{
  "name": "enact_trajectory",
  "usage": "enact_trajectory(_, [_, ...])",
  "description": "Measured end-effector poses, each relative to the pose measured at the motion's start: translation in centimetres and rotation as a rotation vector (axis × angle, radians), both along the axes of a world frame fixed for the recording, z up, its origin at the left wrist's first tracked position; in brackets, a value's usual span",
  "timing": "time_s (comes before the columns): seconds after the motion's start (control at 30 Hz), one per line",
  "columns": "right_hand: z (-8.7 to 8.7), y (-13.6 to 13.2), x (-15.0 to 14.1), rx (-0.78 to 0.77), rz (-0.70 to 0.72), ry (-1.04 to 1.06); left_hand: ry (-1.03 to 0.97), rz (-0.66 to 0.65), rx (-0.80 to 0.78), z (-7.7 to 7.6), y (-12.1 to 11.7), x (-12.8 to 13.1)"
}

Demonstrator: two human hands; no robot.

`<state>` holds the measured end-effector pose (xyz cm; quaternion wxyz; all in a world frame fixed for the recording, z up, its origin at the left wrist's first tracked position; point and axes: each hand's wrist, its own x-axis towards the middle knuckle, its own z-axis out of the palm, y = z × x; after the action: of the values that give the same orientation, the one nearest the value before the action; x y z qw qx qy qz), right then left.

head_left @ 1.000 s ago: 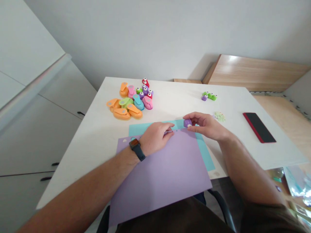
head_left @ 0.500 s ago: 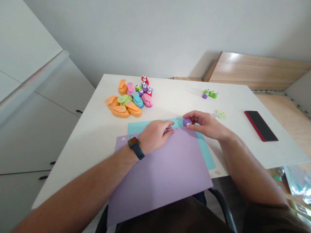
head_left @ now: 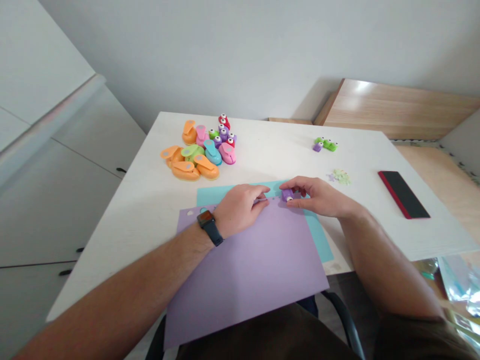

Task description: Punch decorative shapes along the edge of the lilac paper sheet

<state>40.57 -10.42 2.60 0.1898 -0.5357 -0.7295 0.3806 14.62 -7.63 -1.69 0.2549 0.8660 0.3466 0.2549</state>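
Note:
A purple paper sheet (head_left: 247, 270) lies on a teal sheet (head_left: 318, 235) at the near edge of the white table (head_left: 142, 215). My left hand (head_left: 240, 207) rests curled on the purple sheet's far edge, pinching that edge. My right hand (head_left: 318, 197) grips a small purple punch (head_left: 287, 195) set on the same edge, just right of the left hand's fingertips. Small punched holes show along the edge between the hands.
A pile of coloured punches (head_left: 200, 147) sits at the far left of the table. Green and purple small punches (head_left: 324, 145) lie far right, with paper cut-outs (head_left: 339, 176) nearer. A red-edged phone (head_left: 403, 194) lies at the right. Cabinets stand left.
My right hand has shifted the purple punch slightly left and nearer along the sheet's edge, closer to my left hand. The left hand has stayed put.

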Motion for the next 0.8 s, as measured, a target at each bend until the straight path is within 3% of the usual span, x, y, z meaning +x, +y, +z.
enact_trajectory(0.17, [0.23,0.01,0.1,0.008,0.097,0.012,0.003,0.003,0.013,0.0,0.01,-0.02])
enact_trajectory(0.47, [-0.35,-0.14,0.12,0.037,0.076,-0.086,0.009,-0.011,0.019,-0.14,0.09,-0.07])
enact_trajectory(0.8, [-0.03,-0.12,-0.08,0.15,0.173,-0.16,0.012,-0.016,0.022,-0.37,0.17,-0.12])
